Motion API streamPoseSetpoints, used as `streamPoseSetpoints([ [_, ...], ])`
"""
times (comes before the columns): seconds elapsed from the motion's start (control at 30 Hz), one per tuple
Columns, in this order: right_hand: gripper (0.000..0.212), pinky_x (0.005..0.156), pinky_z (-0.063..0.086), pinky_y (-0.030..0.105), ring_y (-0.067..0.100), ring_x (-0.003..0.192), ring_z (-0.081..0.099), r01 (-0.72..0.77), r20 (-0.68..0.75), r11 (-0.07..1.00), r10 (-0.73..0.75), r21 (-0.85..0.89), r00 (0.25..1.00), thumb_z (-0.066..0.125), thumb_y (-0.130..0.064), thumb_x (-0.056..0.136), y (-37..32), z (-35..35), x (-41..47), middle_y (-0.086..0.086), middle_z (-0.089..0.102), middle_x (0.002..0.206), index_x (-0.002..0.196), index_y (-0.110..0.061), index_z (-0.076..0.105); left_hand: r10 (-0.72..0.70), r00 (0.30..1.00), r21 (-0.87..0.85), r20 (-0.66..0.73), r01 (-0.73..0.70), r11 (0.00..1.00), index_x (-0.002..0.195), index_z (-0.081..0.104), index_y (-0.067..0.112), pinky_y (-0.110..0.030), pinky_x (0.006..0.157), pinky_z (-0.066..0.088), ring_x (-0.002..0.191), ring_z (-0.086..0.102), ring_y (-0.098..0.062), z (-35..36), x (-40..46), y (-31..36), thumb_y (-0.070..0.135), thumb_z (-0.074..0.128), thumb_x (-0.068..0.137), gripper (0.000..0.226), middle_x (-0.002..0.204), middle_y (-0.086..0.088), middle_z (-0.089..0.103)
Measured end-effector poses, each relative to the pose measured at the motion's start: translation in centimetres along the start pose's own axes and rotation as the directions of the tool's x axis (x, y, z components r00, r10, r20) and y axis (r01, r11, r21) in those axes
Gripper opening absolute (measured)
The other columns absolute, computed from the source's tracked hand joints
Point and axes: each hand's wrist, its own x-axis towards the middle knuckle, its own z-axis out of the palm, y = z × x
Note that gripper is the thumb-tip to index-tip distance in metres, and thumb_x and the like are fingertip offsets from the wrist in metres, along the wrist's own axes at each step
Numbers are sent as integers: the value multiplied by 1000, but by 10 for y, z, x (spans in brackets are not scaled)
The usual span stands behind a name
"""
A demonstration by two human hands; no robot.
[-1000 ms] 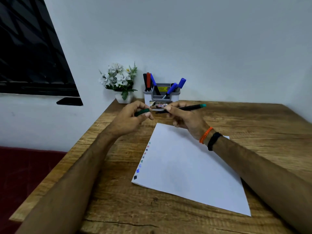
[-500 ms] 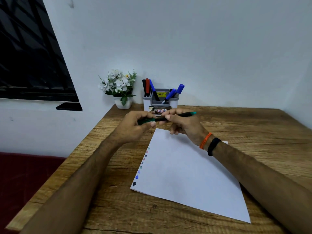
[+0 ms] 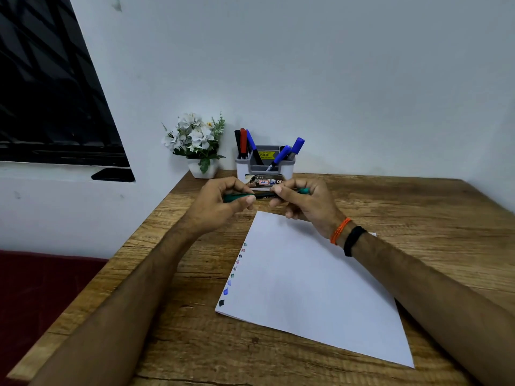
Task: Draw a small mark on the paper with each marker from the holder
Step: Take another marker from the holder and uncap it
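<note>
The wooden table point(image 3: 418, 207) fills the lower part of the view and stands in the corner of two pale walls. On it lies a white sheet of paper point(image 3: 306, 288), turned at an angle, with a column of small coloured marks point(image 3: 234, 271) along its left edge: black at the near end, then blue, green and reddish ones further up.

Both forearms reach forward over the table, the right one passing over the far right corner of the paper. The left hand point(image 3: 220, 204) and the right hand point(image 3: 306, 201) meet above the far end of the paper, close together, and both are closed around one green marker point(image 3: 262, 195) held level between them. The left hand grips the green end; the right hand grips the dark barrel, and a teal tip shows past its fingers. The right wrist carries an orange thread point(image 3: 339, 231) and a black band point(image 3: 353, 240).

Behind the hands, at the wall, stands the grey holder point(image 3: 264, 165) with black, red and blue markers point(image 3: 295, 146) upright or leaning in it. Left of it is a small white pot of white flowers point(image 3: 195, 140).
</note>
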Motion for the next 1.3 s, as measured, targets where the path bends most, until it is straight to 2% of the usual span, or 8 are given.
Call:
streamPoseSetpoints([
  [0.13, 9, 39, 37, 18, 6, 44, 48, 92, 3, 991, -92, -94, 996, 68, -15, 91, 1, 1, 2, -3, 63, 59, 85, -9, 70, -26, 1000, -1, -9, 26, 1000, 94, 63, -4, -9, 56, 43, 56, 57, 4, 3, 0, -2, 4, 64, 89, 9, 73, -4, 66],
  [0.6, 17, 40, 34, 18, 7, 43, 43, 112, 88, 989, -104, -100, 991, 62, -9, 94, 5, -5, 2, 2, 58, 59, 78, -12, 63, -100, 994, 79, -46, 103, 992, 83, 60, 20, -20, 61, 41, 63, 55, 0, 17, 2, -5, 10, 65, 90, 13, 76, 3, 64],
  [0.7, 9, 41, 38, 17, 3, 44, 49, 110, 76, 988, -102, -110, 992, 64, -10, 94, -1, -2, 2, 3, 64, 65, 85, -8, 66, -101, 993, 18, -67, 103, 995, 90, 63, 13, -23, 64, 49, 74, 64, -10, 8, 4, -4, 11, 71, 85, 10, 87, -7, 70],
  [0.83, 11, 45, 43, 12, 1, 49, 59, 71, 60, 997, -70, -21, 996, 64, -4, 92, -8, 8, -3, 16, 70, 74, 97, 6, 64, -193, 932, -207, -306, 133, 969, 104, 58, 10, -26, 76, 58, 86, 71, -13, 3, 3, 1, 7, 83, 69, 43, 95, -7, 71],
  [0.93, 10, 51, 47, 18, 6, 66, 71, 46, 107, 996, -38, -75, 994, 68, -7, 90, -6, 14, -4, 22, 74, 84, 96, -3, 61, -294, 885, -442, -361, 115, 889, 116, 51, 6, -27, 72, 59, 83, 73, -14, 5, 3, 8, 4, 84, 62, 63, 90, -8, 72],
  [1.07, 45, 70, 61, 38, 19, 77, 74, 166, 113, 936, -137, -311, 984, 78, -16, 82, -6, 18, -2, 3, 77, 87, 121, -20, 56, -290, 889, -534, -353, 63, 843, 113, 54, 5, -30, 70, 60, 83, 74, -18, 12, 2, 15, -1, 80, 69, 52, 88, -8, 75],
  [1.17, 92, 65, 60, 31, 9, 57, 65, 313, 178, 829, -259, -463, 949, 78, -14, 81, -16, 20, -2, -10, 68, 85, 151, -36, 23, -248, 902, -517, -353, 32, 855, 109, 54, 6, -28, 68, 60, 79, 74, -15, 14, 1, 20, -3, 79, 70, 47, 84, -5, 75],
  [1.3, 104, 60, 58, 41, 8, 44, 47, 405, 256, 737, -315, -541, 914, 73, -7, 80, -24, 18, 1, -5, 59, 80, 155, -40, 9, -211, 914, -474, -347, 24, 880, 113, 52, 1, -22, 65, 57, 77, 74, -12, 17, 0, 23, -5, 79, 70, 51, 85, -6, 73],
])
